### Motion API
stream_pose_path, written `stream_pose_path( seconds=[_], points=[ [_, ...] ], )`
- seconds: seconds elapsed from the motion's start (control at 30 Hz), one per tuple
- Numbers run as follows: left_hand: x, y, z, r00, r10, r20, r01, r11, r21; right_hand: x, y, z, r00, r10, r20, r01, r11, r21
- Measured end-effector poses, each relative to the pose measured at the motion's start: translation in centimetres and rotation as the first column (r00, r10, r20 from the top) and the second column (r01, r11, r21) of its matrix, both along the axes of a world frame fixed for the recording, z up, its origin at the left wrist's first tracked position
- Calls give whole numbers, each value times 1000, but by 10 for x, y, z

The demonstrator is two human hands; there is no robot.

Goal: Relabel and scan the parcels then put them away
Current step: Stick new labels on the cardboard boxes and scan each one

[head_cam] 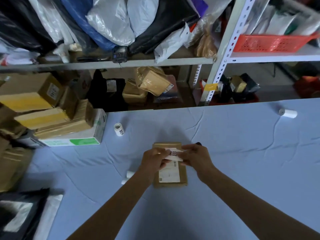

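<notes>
- Evidently the relabelling step is in hand: a new label is pinched at its ends by the left hand and the right hand.
- It is held over the far end of the brown parcel, which lies flat on the blue-covered table.
- Next, the label probably needs to be laid square and pressed smooth; scanning is not yet done.

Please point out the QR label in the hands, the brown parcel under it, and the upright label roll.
QR label [173, 153]: head view, on its printed code.
brown parcel [169, 174]: head view, on its shipping label.
label roll [119, 129]: head view, on its side wall.
</notes>
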State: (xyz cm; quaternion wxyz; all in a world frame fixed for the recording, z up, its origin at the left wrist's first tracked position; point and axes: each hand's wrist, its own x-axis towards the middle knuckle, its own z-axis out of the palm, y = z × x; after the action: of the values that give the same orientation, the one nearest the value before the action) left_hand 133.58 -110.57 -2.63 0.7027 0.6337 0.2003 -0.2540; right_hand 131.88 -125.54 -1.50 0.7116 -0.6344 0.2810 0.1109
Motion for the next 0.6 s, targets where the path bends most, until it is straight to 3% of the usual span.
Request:
stream_pose_path(
  seconds=[0.1,0.2,0.27,0.43,0.57,0.6],
  points=[
    [-4,3,-19,994,-67,88,45,972,232,-4,1,-16,998,-12,-63,6,996,-89],
    [-10,4,-38,951,-241,196,81,801,594,-10,10,-34,995,46,-85,-65,969,-239],
    [-15,7,-49,920,-323,223,72,698,713,-12,17,-48,991,80,-105,-111,935,-336],
    [-21,10,-72,905,-353,239,48,642,765,-12,29,-69,966,214,-144,-258,774,-578],
    [-17,14,-80,953,-242,183,18,649,760,-6,20,-65,905,241,-350,-423,448,-788],
    [-16,15,-81,963,-227,146,45,669,742,-6,17,-65,902,207,-379,-432,419,-798]
  ],
)
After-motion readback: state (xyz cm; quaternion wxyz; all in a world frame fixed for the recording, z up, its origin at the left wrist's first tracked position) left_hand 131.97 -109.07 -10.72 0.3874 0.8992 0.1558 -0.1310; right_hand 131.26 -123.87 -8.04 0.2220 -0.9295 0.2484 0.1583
